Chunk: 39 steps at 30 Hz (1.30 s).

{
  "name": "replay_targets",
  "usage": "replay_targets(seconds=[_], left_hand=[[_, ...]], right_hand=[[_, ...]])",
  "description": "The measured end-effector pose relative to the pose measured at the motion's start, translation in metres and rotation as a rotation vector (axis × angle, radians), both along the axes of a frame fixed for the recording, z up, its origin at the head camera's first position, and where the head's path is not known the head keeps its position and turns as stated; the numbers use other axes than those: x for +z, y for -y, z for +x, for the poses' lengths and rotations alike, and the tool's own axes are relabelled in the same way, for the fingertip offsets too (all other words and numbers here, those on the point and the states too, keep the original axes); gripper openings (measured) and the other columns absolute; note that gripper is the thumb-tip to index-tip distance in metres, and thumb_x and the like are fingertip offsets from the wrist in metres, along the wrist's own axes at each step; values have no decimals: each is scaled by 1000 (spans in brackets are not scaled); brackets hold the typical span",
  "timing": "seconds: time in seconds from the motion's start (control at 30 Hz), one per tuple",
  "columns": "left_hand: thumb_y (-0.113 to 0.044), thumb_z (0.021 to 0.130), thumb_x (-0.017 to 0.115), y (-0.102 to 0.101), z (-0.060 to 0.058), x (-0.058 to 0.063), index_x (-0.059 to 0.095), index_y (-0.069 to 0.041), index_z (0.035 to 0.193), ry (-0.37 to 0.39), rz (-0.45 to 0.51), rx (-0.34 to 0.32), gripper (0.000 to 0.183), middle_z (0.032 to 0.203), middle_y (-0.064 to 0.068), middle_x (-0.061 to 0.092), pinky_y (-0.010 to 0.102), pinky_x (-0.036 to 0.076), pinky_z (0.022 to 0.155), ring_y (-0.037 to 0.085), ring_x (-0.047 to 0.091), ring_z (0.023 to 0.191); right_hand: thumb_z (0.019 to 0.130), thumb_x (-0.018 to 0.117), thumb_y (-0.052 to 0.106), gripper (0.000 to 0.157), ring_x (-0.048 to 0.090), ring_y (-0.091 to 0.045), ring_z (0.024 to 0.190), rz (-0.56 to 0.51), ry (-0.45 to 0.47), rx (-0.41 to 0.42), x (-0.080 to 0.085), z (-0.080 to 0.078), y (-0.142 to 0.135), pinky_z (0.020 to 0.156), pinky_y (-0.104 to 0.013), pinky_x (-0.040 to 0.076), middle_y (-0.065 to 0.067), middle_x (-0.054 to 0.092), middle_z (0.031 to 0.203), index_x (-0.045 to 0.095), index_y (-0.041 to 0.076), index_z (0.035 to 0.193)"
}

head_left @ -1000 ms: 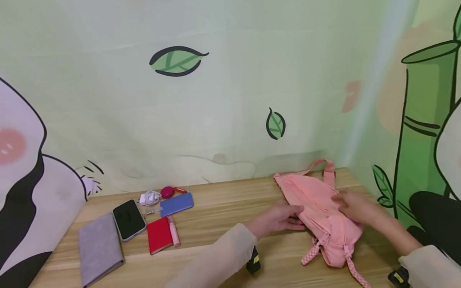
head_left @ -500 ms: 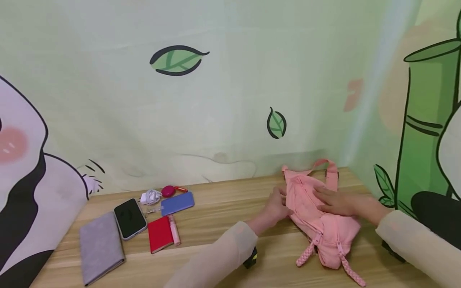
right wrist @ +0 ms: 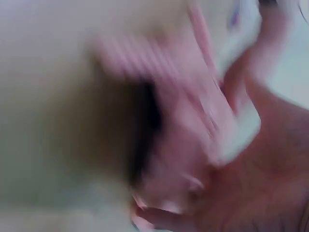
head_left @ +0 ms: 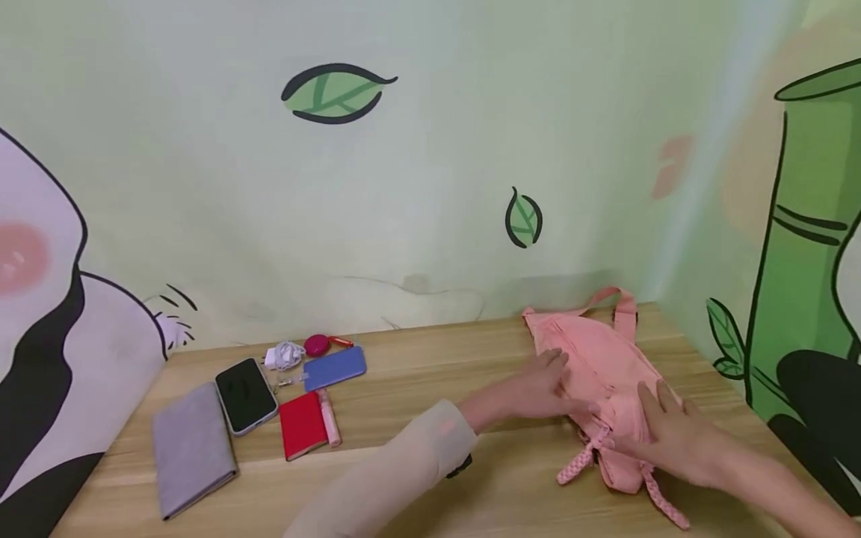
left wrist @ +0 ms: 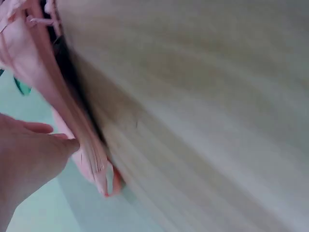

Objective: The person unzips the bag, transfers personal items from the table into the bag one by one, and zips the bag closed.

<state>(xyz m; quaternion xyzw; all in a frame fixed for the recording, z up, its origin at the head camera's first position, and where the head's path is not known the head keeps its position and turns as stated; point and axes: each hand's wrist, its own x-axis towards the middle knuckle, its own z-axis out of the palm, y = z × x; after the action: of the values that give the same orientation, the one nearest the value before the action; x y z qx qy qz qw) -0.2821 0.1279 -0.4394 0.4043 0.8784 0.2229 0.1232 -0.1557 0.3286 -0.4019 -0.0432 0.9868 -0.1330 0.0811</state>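
Observation:
A pink sling bag (head_left: 608, 355) lies on the right part of the table, its zips and braided pulls toward the near end. My left hand (head_left: 538, 388) rests over the bag's left side with its fingers stretched out. Over the lower right side is my right hand (head_left: 689, 441), fingers spread and the thumb toward the zip pulls. In the left wrist view, the left hand (left wrist: 36, 154) has its fingertips at the bag's zipped edge (left wrist: 89, 140). Motion blurs the right wrist view, where the right hand (right wrist: 256, 188) is beside the pink fabric (right wrist: 188, 116).
At the left of the wooden table (head_left: 417, 359) lie a grey notebook (head_left: 195, 448), a phone (head_left: 247, 394), a red booklet (head_left: 303, 426), a pink tube (head_left: 329, 418), a blue card holder (head_left: 335, 368), a charger with cable (head_left: 285, 356) and a round magenta case (head_left: 317, 344). A printed cloth backdrop (head_left: 430, 164) stands behind.
Both hands have shifted along the bag toward its near end, after the right hand lay flat on its middle. The bag's far end has spread out wider. The small items have not moved.

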Motion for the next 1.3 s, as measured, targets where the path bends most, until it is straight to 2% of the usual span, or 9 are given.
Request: replay_targets(seconds=[0.13, 0.27, 0.37, 0.6, 0.73, 0.87, 1.0, 1.1, 1.3], left_hand=[[-77, 83, 35, -11, 4, -4, 17, -6, 151, -1, -197, -1, 100, 158, 10, 9, 28, 14, 115, 19, 3, 145], [-84, 78, 27, -23, 3, -16, 8, -10, 152, 13, -343, 32, 106, 158, 8, -1, 28, 7, 116, 19, -7, 144], [-87, 74, 25, -30, 1, -25, 4, -10, 152, 2, -380, 54, 111, 158, 8, -5, 29, 6, 116, 19, -11, 143], [-90, 70, 28, -31, 3, -36, -1, -16, 152, -73, -472, 27, 114, 158, 4, -10, 29, 8, 115, 19, -13, 143], [-87, 72, 31, -24, 6, -34, -2, -16, 152, -98, -468, -6, 112, 158, 4, -10, 28, 5, 115, 19, -14, 143], [-82, 79, 32, -13, 16, -24, 5, -12, 152, -97, -407, -55, 104, 159, 7, -3, 29, 5, 116, 21, -9, 144], [-70, 89, 31, -15, 20, -13, 13, -12, 152, -200, -350, -163, 88, 159, 6, 3, 29, 6, 116, 22, -4, 145], [-68, 91, 29, -23, 19, -12, 11, -16, 153, -243, -413, -214, 82, 159, 1, 1, 26, 5, 116, 20, -5, 145], [-73, 89, 17, -27, 8, -11, 6, -24, 152, -122, -536, -142, 80, 158, -9, -3, 30, 6, 116, 15, -5, 145]], right_hand=[[78, 57, 69, 115, 7, -68, 124, -21, -78, -98, -23, 6, 15, 84, -75, 30, -44, 8, 143, 13, -16, 143], [74, 65, 65, 120, -3, -68, 125, -73, -115, -126, -34, 3, 19, 92, -77, 17, -43, 3, 145, 10, -15, 144], [71, 67, 66, 125, -5, -69, 124, -79, -125, -110, -37, -1, 21, 95, -76, 10, -44, 2, 144, 8, -16, 143], [68, 73, 41, 114, 0, -67, 127, 1, -86, 11, -39, 2, 16, 98, -72, 18, -43, 8, 145, 11, -21, 140], [74, 67, 59, 116, 2, -66, 127, 45, -44, 68, -40, 3, 5, 98, -73, 17, -41, 10, 146, 15, -20, 140], [81, 54, 68, 109, 5, -59, 133, 49, -64, 116, -20, 4, 0, 100, -71, 15, -34, 12, 150, 19, -13, 144], [89, 53, 57, 91, 12, -45, 139, -32, -99, 234, -9, 3, -4, 105, -62, 23, -24, 13, 154, 21, -5, 147], [90, 54, 54, 89, 17, -41, 139, -115, 7, 284, -18, 2, -7, 103, -59, 27, -23, 16, 154, 20, -4, 148], [90, 51, 56, 89, 23, -43, 137, -107, 42, 278, -30, -1, -1, 104, -59, 27, -26, 21, 151, 22, -7, 146]])
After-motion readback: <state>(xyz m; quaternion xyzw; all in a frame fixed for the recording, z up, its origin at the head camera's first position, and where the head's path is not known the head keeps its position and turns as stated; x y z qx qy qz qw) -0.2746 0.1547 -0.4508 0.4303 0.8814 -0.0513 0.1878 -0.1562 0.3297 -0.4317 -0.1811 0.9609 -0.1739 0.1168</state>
